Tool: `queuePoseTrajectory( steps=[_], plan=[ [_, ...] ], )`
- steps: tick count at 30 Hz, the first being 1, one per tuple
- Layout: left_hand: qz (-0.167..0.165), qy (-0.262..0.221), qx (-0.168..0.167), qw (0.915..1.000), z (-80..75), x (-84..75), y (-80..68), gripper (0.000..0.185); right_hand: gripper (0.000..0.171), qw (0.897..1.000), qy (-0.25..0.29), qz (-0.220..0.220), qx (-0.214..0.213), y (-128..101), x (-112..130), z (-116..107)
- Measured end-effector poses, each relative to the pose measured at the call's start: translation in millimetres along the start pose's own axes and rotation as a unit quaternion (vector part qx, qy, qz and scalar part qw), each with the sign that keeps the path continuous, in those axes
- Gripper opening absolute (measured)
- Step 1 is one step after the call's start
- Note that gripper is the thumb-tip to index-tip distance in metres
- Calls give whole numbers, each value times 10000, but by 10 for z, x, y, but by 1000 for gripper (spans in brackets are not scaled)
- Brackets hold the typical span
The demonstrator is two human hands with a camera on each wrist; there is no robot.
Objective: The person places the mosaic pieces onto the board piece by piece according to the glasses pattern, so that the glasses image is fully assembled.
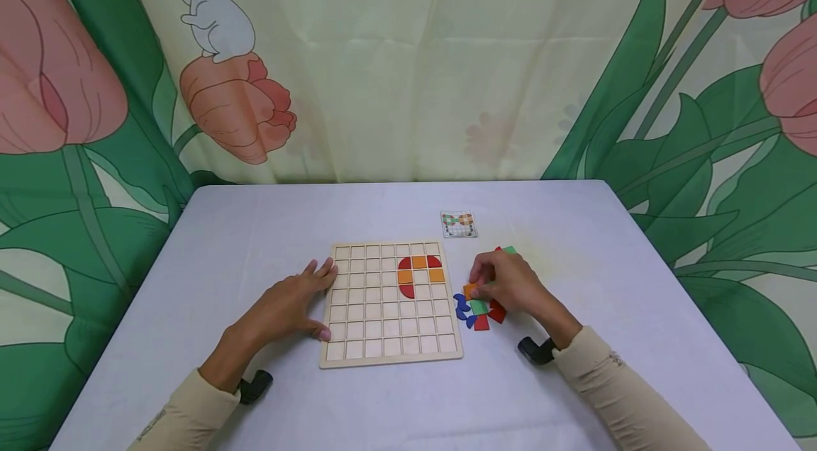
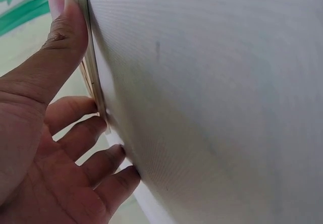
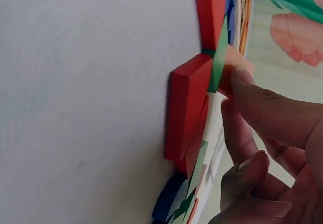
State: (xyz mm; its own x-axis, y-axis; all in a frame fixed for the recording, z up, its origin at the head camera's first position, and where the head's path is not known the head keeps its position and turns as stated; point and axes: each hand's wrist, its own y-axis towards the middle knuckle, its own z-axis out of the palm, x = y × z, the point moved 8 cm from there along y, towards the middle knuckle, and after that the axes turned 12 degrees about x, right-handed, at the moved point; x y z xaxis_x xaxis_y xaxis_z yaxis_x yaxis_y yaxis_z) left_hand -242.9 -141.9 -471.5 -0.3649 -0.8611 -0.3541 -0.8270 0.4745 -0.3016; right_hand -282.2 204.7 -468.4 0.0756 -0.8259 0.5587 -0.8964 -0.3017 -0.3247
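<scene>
The wooden grid board [image 1: 373, 310] lies flat, with several red and orange pieces set in its upper right squares. My left hand [image 1: 281, 308] rests at the board's left side, fingers spread and thumb at the lower edge corner. Beside the board on the right, my right hand [image 1: 510, 282] pinches an orange square tile [image 3: 234, 65] between thumb and finger. Under and around that hand lie loose pieces: a green tile [image 1: 478, 307], a red piece [image 1: 481, 323] and blue curved pieces [image 1: 461, 307]. The hand hides part of this pile.
A small pattern card [image 1: 458, 224] with a coloured grid design lies behind the board. A white cloth covers the table [image 1: 255, 238]. Behind it hangs a curtain [image 1: 396, 82] printed with tulips and a rabbit. Each wrist carries a black camera [image 1: 536, 351].
</scene>
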Motion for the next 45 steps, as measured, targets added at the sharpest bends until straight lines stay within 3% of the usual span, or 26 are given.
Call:
queuePoseTrajectory(
  steps=[9,18,30,45],
  plan=[
    [51,47,-72,10000,-5,-18,0,117,15,9984,373,-177,-386,-30,152,-29],
    [35,-16,-51,10000,-2,-5,1,117,15,9975,487,-389,-327,6,438,136],
    [58,-60,-61,9999,-8,-10,-15,117,18,9980,164,-504,-354,117,678,285],
    [45,-21,-75,10000,-16,-20,-18,117,14,9987,-291,-376,-165,187,735,366]
  ],
)
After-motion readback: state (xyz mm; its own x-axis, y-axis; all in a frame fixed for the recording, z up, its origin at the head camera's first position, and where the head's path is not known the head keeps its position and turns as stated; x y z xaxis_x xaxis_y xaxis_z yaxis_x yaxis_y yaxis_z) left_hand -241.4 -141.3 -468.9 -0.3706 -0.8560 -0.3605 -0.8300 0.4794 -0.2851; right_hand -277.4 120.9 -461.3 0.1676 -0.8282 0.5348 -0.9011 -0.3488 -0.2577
